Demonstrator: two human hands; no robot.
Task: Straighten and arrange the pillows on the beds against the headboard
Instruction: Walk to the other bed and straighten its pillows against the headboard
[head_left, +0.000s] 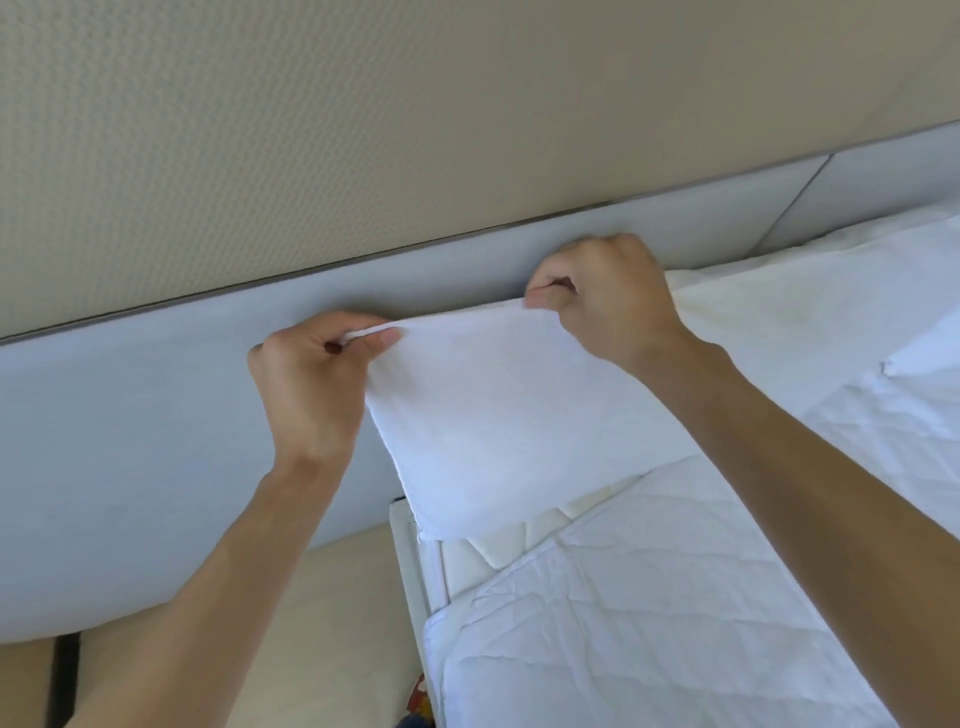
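A white pillow (498, 415) stands at the bed's left end against the pale grey headboard (156, 441). My left hand (311, 384) pinches its upper left corner between thumb and fingers. My right hand (602, 301) grips the pillow's top edge further right, fist closed on the fabric. The pillow's top edge is lifted and stretched between both hands. A second white pillow (779, 322) lies to the right along the headboard, partly hidden by my right forearm.
A quilted white mattress cover (649, 623) fills the lower right. The bed's white frame edge (415, 571) runs down the middle. Beige floor (353, 597) lies left of the bed. A textured beige wall (363, 130) rises above the headboard.
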